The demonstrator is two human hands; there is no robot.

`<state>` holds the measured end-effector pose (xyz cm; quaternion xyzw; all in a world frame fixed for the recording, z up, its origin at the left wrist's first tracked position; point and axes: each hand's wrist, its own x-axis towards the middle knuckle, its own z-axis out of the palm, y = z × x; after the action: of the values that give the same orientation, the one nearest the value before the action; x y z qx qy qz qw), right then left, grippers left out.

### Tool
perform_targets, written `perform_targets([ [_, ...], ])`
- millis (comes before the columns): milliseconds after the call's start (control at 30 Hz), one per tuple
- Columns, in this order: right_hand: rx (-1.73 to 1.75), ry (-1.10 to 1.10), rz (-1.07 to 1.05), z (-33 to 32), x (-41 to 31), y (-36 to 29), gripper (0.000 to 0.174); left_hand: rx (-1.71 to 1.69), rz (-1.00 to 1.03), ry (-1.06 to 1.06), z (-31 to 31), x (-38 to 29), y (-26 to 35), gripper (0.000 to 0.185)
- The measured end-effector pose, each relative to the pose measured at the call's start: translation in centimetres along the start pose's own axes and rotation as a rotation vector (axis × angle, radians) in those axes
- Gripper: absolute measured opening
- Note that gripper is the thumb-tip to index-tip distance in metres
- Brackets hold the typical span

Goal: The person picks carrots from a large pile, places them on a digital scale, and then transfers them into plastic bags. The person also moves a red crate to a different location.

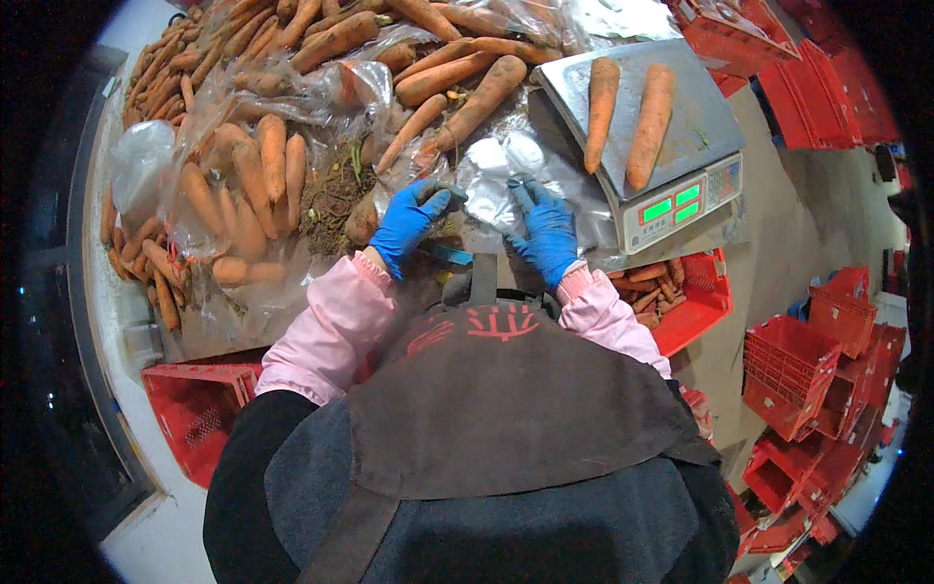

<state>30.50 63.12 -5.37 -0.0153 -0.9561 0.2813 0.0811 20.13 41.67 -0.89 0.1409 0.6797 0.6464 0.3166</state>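
Note:
My left hand [412,223], in a soiled blue glove, is bent in front of me, its thumb and forefinger close together; whether something thin lies between them cannot be told. Facing it, my right hand [541,226], gloved alike, touches a clear plastic bag [490,197] with fingers bent over its edge. White round shapes show in the plastic between and above the hands. Two carrots [649,128] lie side by side on the steel pan of a digital scale [682,201] at the upper right. A large pile of carrots [343,40] spreads over the table, partly under plastic.
Bagged carrots [252,175] lie at the left beside soil and plant scraps [336,197]. A red crate [693,310] holding carrots stands below the scale. Another red crate [197,416] is at the lower left. Stacked red crates [792,358] stand on the floor at the right.

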Motion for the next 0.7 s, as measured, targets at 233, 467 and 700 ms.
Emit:
perform_targets([
  [233, 0.226, 0.096, 0.058, 1.9, 0.9, 2.7, 0.017, -0.115, -0.07, -0.022, -0.3, -1.9, 0.3, 0.021],
  [467, 0.913, 0.187, 0.324, -1.0, -1.5, 1.4, 0.018, -0.29, -0.129, -0.181, 0.1, -1.7, 1.1, 0.044],
  [700, 0.715, 0.271, 0.124, -1.9, -3.2, -1.1, 0.014, -0.28, -0.602, -0.212, 5.5, 0.3, 4.8, 0.046],
])
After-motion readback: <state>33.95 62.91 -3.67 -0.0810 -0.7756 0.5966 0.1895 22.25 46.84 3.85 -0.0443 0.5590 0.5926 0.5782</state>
